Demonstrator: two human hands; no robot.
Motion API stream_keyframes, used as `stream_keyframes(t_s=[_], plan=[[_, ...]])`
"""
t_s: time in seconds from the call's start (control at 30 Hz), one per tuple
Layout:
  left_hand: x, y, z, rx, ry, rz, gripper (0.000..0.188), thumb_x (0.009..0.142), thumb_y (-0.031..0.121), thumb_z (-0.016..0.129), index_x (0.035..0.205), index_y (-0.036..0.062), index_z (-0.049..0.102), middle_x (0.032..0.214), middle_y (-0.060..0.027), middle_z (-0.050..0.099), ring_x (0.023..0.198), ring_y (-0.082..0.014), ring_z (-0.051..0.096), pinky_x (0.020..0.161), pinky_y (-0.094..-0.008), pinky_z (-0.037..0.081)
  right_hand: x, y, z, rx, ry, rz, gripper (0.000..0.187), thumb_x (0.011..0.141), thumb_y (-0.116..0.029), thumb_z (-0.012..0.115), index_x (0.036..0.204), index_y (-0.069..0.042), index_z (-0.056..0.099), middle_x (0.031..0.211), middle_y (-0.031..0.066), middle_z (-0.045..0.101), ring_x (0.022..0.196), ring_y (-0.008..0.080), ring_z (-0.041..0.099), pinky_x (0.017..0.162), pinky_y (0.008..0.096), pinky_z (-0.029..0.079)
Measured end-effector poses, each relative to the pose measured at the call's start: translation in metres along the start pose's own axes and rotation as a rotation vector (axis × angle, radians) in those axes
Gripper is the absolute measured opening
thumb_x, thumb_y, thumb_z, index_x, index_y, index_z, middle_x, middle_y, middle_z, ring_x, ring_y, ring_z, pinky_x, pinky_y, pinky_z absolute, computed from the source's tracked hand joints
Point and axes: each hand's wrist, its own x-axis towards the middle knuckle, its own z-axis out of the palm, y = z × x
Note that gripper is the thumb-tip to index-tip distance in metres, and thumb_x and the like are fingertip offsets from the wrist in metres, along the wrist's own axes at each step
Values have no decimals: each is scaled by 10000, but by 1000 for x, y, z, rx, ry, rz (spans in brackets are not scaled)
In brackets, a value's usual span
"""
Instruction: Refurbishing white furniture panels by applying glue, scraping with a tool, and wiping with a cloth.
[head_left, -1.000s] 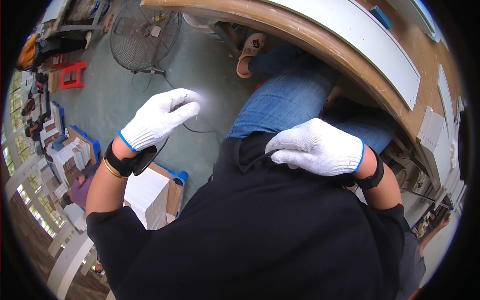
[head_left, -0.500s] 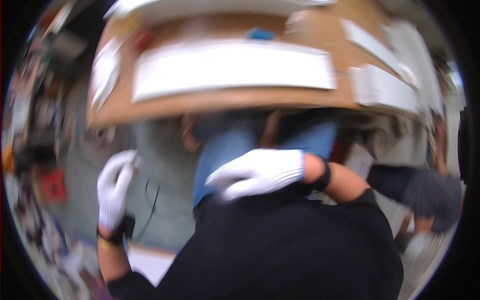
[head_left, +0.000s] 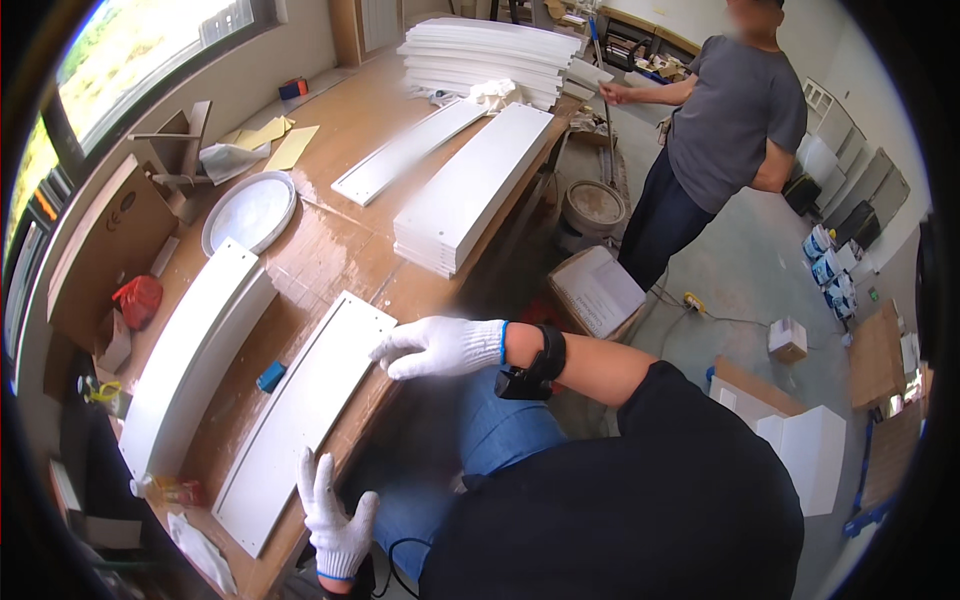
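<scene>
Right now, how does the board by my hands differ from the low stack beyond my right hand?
The board is a single piece; the low stack shows several layers. The board lies by your left hand and right hand; the low stack sits farther along the table. Both are long and white.
</scene>
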Motion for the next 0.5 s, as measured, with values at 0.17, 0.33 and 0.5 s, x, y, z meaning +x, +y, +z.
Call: stream_keyframes(t_s=[0.17,0.33,0.5], plan=[[63,-10,26,186,139,33,698,732,108,719,1372,72,443,1472,-217,329,1361,-401,305,1102,-477,274,40,11,-35,427,244,-53,570,921,-178,593,1402,3,346,1034,81,569,844,133,562,742,254,501],[114,-23,40,459,47,-26,775,672,295,780,1354,106,464,1450,-204,354,1370,-419,258,1135,-551,161,95,5,-48,871,328,-100,630,934,-157,568,1451,-24,234,1102,80,511,851,121,556,704,253,510],[134,-33,50,529,-138,-105,834,649,370,779,1353,93,430,1437,-224,340,1371,-414,244,1133,-571,116,147,14,-50,925,337,-38,614,943,-176,553,1456,-46,241,1256,120,468,971,139,573,803,277,532]])
